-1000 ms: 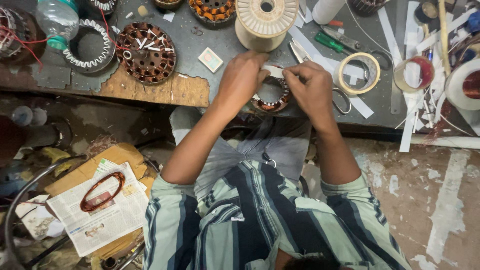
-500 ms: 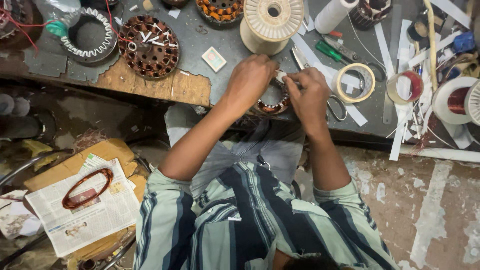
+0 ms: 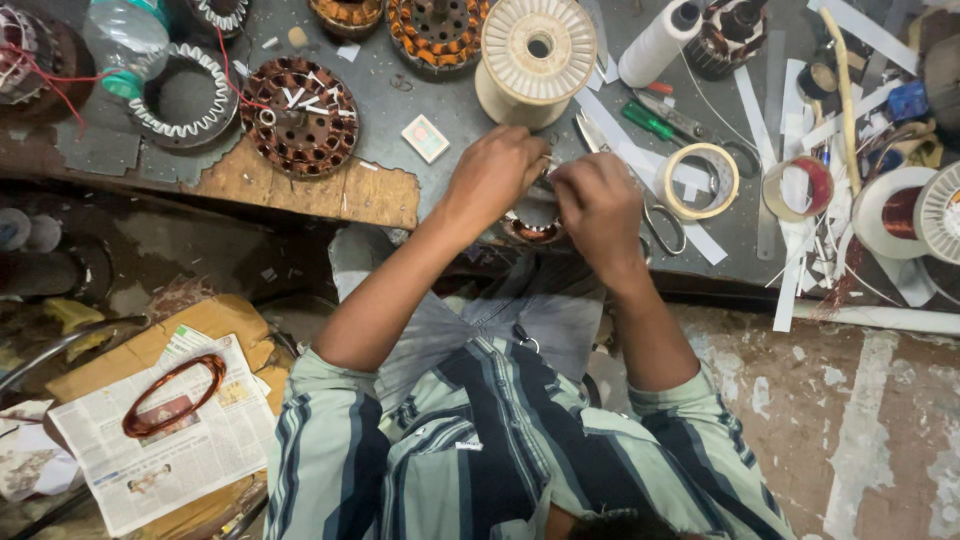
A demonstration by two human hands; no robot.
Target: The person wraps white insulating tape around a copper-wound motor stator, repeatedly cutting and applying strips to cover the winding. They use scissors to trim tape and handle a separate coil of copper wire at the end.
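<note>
My left hand and my right hand meet over a small round motor stator with copper windings at the near edge of the grey workbench. Both hands curl on top of it, fingertips pinched together at its upper rim, and they hide most of it. Whether something thin sits between the fingers is hidden. A pair of scissors lies just right of my right hand.
A larger wound stator sits at the left, an empty spool behind my hands, a tape roll and screwdriver to the right. White paper strips litter the right side. On the floor, a copper coil lies on newspaper.
The view has shifted slightly, moving the bench contents. Both hands stay on the small stator, with the fingers drawn a little closer together at its top.
</note>
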